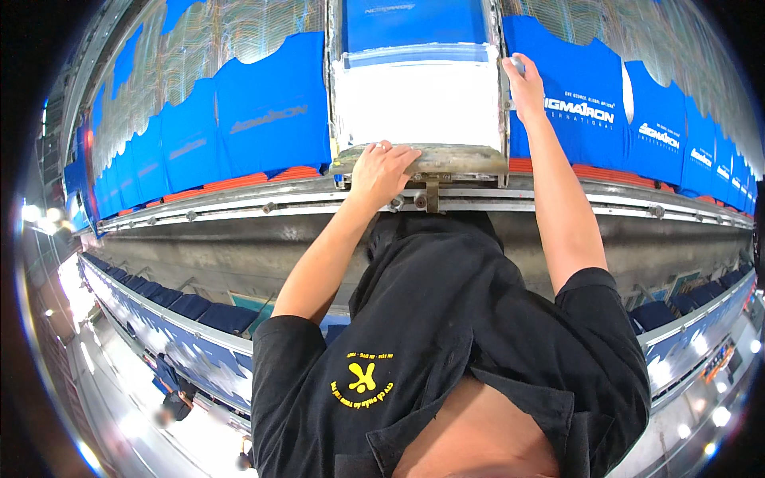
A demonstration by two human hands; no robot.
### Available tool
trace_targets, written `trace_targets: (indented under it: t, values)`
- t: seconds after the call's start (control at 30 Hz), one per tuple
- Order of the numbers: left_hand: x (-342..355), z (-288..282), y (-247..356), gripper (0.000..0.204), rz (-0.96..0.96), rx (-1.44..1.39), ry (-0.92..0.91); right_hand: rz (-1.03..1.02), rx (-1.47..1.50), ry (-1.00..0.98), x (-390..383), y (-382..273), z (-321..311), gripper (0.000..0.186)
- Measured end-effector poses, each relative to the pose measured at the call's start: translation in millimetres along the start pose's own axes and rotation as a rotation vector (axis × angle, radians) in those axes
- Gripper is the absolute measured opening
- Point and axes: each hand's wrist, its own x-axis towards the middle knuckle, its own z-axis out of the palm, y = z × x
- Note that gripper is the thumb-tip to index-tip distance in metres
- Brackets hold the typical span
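In front of me lies a screen-printing frame [495,103] with a white area at its near part and blue showing at its far part. My left hand [382,171] is closed over the near bar of the frame, its fingers bent onto the top. Farther off, my right hand [523,86] is closed at the frame's right side. A small grey-white piece [518,64] shows between its thumb and fingers; I cannot make out what it is. Blue fabric pieces [267,111] lie left of the frame. Blue fabric with a white print [578,95] lies to its right.
A long metal rail [303,209] runs across the table's near edge, with a bracket [433,195] below the frame. Behind me, another long table [175,319] carries dark fabric pieces. People [179,394] are at the lower left, beyond that table.
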Motion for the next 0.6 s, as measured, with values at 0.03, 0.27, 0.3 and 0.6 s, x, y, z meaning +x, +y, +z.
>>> trace_targets:
  t: [0.03,0.27,0.3,0.6]
  values:
    - [12.4,-7.2,-2.9,0.046,0.01,-0.009,0.048,0.02,0.012,-0.004,2.1,-2.4,-0.7,0.059]
    - [125.4,-34.1,-64.1,0.03,0.025,0.016,0.132,0.207,0.257,-0.064,-3.7,-2.9,-8.4,0.054]
    - [141.6,-34.5,-76.2,0.031,0.044,0.027,0.14,0.123,0.175,-0.02,-0.6,0.9,-2.5,0.051]
    - [192.0,-49.6,-123.8,0.05,-0.1,0.046,-0.144,0.171,-0.04,0.026,-9.2,-32.4,-12.0,0.052]
